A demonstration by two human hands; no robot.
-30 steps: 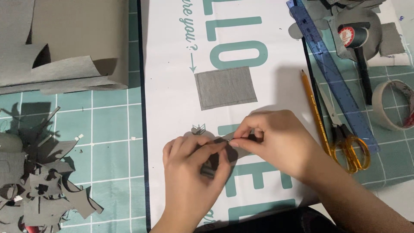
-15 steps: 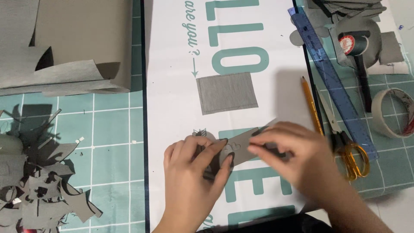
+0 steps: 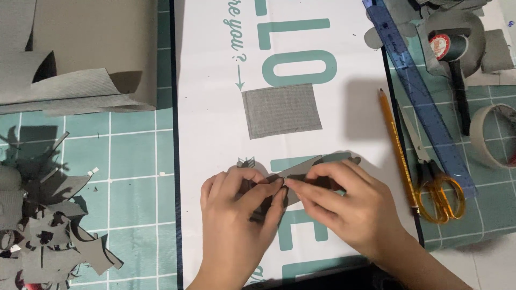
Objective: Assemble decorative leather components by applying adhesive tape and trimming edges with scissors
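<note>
Bright, even light; soft shadows

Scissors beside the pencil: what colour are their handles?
Yellow-orange handles on the scissors, head view.

Right hand (image 3: 344, 201) shifted rightward along grey strip (image 3: 301, 169), strip drawn out longer, left hand (image 3: 236, 209) flattened upon it

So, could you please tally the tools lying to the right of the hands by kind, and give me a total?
Pencil: 1
Scissors with yellow handles: 1
Blue ruler: 1
Tape roll: 1
Black-handled tool with a round red-and-white end: 1
Total: 5
Both hands, left hand and right hand, pinch a grey paper piece between them.
</note>
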